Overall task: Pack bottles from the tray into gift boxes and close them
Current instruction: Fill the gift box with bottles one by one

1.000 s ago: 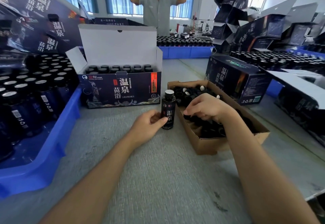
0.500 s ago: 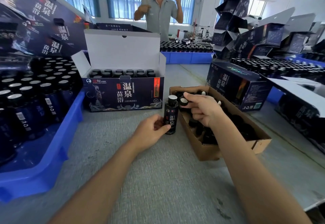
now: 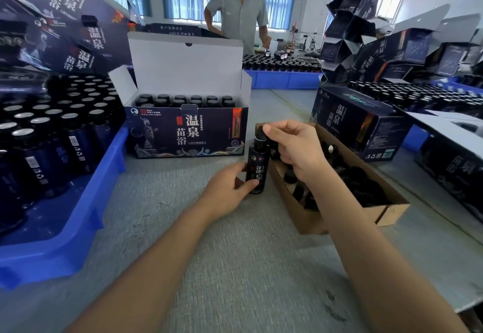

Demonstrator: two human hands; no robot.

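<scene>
While left hand point(image 3: 227, 191) and right hand point(image 3: 295, 147) grip one bottle point(image 3: 257, 168), the gift box point(image 3: 188, 134) holds capped bottles point(image 3: 180, 100).

You are working bare-armed. Your left forearm point(image 3: 156, 254) and right forearm point(image 3: 366, 241) show as plain skin from the lower edge of the view up to the wrists. The wide lens makes them look thick near that edge and slimmer toward the wrists. Your left hand point(image 3: 227, 191) and right hand point(image 3: 295, 147) are bare as well. The knuckles on the right one stand out as a low ridge. Your fingers point(image 3: 273, 132) look slender, and their nails are too small to judge.
</scene>
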